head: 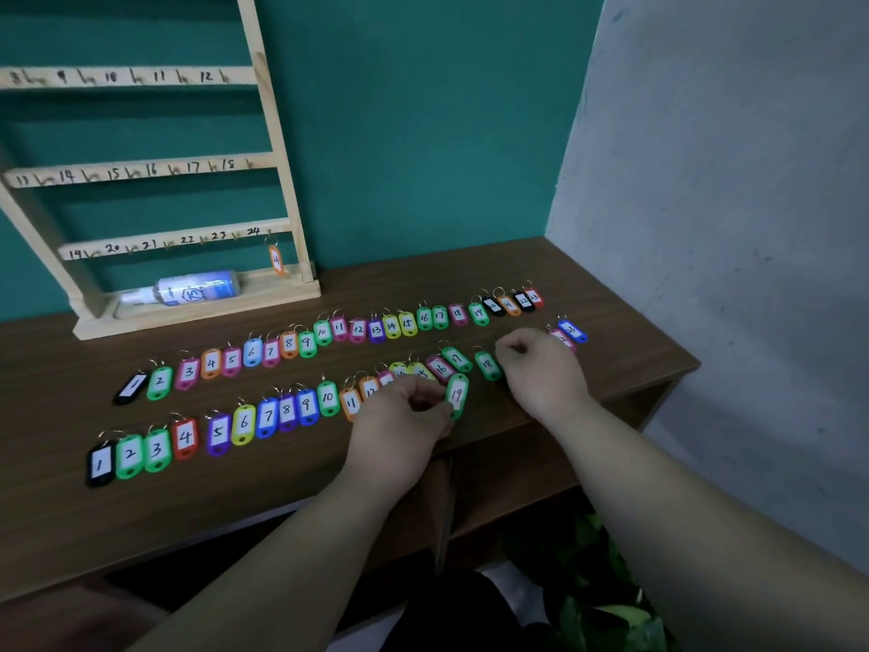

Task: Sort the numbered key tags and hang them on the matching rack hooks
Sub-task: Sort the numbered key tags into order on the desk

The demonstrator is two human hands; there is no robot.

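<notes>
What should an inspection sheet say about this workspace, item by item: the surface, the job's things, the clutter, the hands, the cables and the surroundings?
Surface: brown wooden desk, with tags laid across it.
Job's things: coloured plastic numbered key tags lie in a far row and a near row. A pale wooden rack with numbered hooks stands behind them. One orange tag hangs by hook 24.
Clutter: a clear plastic spray bottle lies in the rack's base.
Hands: the left hand pinches the green plastic tag numbered 19. The right hand is curled beside green tag 18; what it holds is unclear.
Cables: nothing seen.
Surroundings: teal wall behind, grey wall at the right, green leaves below.
</notes>
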